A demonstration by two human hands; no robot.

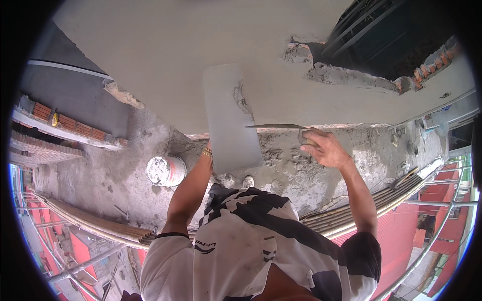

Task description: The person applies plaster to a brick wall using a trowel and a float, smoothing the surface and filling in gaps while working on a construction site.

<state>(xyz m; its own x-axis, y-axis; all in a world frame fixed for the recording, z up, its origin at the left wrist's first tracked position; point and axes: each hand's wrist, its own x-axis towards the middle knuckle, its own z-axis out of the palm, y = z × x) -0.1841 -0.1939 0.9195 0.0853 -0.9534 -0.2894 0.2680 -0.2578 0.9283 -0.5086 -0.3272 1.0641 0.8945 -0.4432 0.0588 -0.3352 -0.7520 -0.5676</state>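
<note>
Grey rectangular board [228, 120]: keep lvl; R hand [326, 148] grips thin dark metal trowel [276, 126]; L hand hidden, can't tell.

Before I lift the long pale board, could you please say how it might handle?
The board is probably stiff: its flat face shows no obvious sag. Long and narrow, it could tip if held near one end. The rough patch at its right edge, apparently mortar, might slide off when tilted.
</note>
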